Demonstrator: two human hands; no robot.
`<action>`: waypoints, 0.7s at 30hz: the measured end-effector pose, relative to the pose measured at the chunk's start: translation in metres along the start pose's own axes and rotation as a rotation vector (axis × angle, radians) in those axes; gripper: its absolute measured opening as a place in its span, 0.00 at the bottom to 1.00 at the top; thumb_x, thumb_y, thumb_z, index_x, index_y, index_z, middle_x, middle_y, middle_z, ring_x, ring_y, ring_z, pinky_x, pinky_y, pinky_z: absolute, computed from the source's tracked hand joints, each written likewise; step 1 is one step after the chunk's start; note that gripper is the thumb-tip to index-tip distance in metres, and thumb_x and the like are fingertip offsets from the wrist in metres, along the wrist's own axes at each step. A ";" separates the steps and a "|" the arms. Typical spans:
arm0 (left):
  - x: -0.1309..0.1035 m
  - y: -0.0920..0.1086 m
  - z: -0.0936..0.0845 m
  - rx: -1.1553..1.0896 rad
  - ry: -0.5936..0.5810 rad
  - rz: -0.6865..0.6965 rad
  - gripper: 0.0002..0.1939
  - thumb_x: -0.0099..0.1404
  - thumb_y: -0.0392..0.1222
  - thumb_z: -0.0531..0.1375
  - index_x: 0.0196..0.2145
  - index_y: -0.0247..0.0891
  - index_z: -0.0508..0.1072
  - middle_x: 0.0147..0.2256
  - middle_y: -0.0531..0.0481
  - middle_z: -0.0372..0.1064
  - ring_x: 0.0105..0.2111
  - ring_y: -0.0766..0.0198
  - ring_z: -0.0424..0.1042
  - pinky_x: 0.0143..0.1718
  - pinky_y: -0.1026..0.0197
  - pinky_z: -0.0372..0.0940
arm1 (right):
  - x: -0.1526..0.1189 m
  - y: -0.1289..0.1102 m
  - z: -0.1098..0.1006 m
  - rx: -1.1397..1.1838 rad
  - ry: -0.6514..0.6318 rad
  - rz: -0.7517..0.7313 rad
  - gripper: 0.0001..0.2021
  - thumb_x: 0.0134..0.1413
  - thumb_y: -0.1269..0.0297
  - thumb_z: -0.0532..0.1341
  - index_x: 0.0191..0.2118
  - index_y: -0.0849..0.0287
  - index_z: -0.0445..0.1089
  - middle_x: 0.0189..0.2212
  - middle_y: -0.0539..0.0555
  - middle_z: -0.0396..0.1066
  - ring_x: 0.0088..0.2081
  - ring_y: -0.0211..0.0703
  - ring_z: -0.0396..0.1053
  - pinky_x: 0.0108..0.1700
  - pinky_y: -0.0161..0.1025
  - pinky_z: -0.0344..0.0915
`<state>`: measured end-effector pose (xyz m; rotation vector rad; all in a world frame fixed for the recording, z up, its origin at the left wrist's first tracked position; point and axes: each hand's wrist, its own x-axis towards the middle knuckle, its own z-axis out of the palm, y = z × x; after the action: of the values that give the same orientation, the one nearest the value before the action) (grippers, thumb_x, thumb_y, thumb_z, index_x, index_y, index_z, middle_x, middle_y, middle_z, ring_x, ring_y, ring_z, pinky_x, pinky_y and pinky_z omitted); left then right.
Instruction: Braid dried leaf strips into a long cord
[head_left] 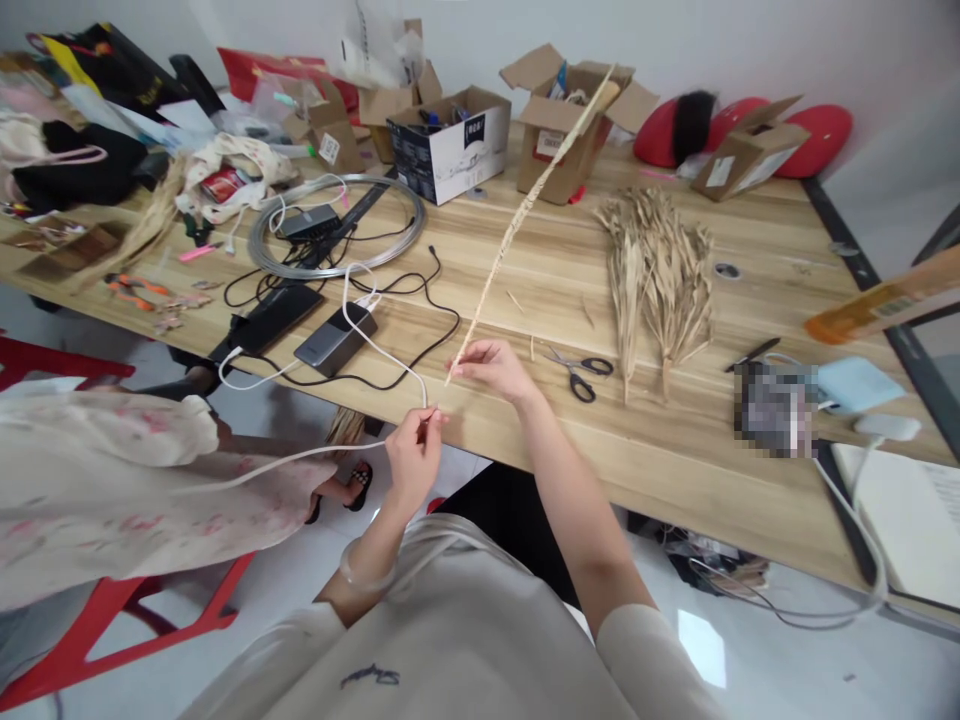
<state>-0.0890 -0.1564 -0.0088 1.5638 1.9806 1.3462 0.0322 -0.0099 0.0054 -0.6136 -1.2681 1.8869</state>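
My right hand (495, 368) is closed, pinching the thin near end of a long pale straw-wrapped rod (517, 222). The rod slants up and away over the table, its wrapping knobbly along the middle and its far end in front of an open carton. My left hand (415, 458) is closed in a pinch just off the table's front edge, below and left of the rod's tip. A white cable (390, 362) runs to its fingertips and shows again on its left side; whatever the fingers pinch is too small to make out. Black-handled scissors (581, 375) lie right of my right hand.
Bundles of dried leaves (660, 280) lie to the right on the wooden table (480, 265). On the left are a wire coil (259, 245), a grey power bank (336, 340) and tangled cables. Cartons (450, 145) line the back. Another person's floral clothing (150, 500) is at left, near a red stool (187, 600).
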 end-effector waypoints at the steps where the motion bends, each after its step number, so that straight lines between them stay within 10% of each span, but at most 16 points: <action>1: -0.001 0.000 0.000 0.011 0.004 0.018 0.10 0.65 0.44 0.54 0.35 0.35 0.70 0.29 0.48 0.76 0.20 0.70 0.70 0.26 0.68 0.64 | 0.000 -0.001 -0.002 -0.003 0.005 -0.014 0.12 0.32 0.65 0.72 0.28 0.60 0.74 0.28 0.50 0.76 0.30 0.35 0.72 0.35 0.33 0.67; 7: -0.005 0.000 0.007 0.103 -0.029 0.140 0.11 0.64 0.44 0.55 0.36 0.33 0.73 0.32 0.44 0.77 0.23 0.67 0.72 0.31 0.65 0.66 | 0.003 -0.003 -0.009 0.071 0.022 -0.026 0.14 0.42 0.61 0.67 0.38 0.60 0.74 0.28 0.51 0.76 0.28 0.35 0.72 0.32 0.33 0.68; 21: -0.023 0.015 0.009 -0.219 -0.477 -0.189 0.17 0.63 0.49 0.53 0.39 0.33 0.72 0.23 0.50 0.72 0.14 0.72 0.64 0.17 0.69 0.60 | 0.008 -0.010 -0.026 0.520 0.309 -0.045 0.10 0.54 0.71 0.55 0.41 0.59 0.69 0.24 0.45 0.68 0.23 0.31 0.65 0.25 0.30 0.62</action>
<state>-0.0647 -0.1723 -0.0085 1.3951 1.5858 0.9666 0.0496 0.0125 0.0044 -0.5589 -0.5563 1.8912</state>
